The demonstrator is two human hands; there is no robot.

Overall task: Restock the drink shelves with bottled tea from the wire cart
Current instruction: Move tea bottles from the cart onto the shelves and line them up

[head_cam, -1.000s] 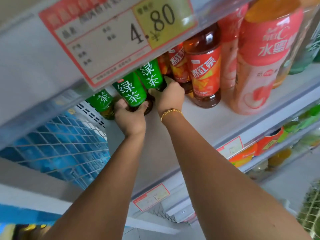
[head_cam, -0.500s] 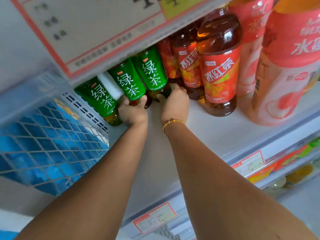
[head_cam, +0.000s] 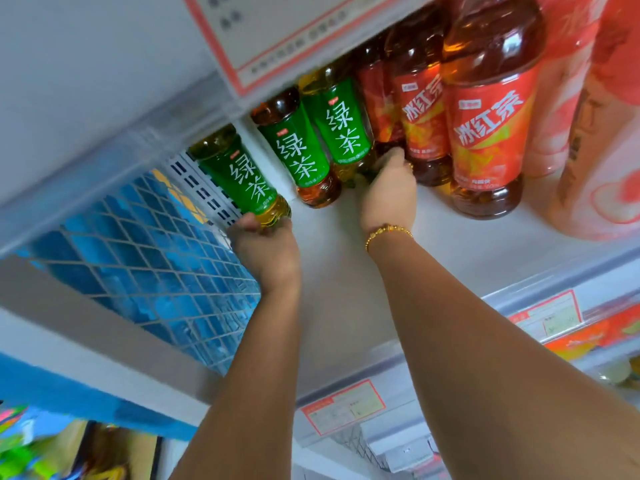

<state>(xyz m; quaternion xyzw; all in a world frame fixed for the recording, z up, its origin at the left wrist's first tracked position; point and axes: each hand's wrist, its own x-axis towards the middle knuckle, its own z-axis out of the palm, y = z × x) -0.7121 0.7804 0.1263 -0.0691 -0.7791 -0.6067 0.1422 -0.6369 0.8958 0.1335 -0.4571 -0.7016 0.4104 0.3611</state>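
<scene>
Three green-label tea bottles stand at the back left of the white shelf (head_cam: 346, 278). My left hand (head_cam: 265, 247) grips the base of the leftmost green bottle (head_cam: 242, 178), next to the perforated side panel. My right hand (head_cam: 389, 192) wraps the base of the rightmost green bottle (head_cam: 341, 129). The middle green bottle (head_cam: 298, 150) stands free between them. Red-label iced tea bottles (head_cam: 488, 123) stand in rows just right of my right hand. The wire cart is out of sight.
Large pink peach-drink bottles (head_cam: 602, 150) fill the shelf's right end. A price-tag strip (head_cam: 284, 39) on the shelf above overhangs the bottle tops. A blue wire-mesh side panel (head_cam: 145, 265) closes the left. Lower shelves with orange packs (head_cam: 581, 337) show at right.
My left hand left the middle green bottle and moved left and nearer onto the leftmost one. My right hand stays at the rightmost green bottle. The camera moved closer.
</scene>
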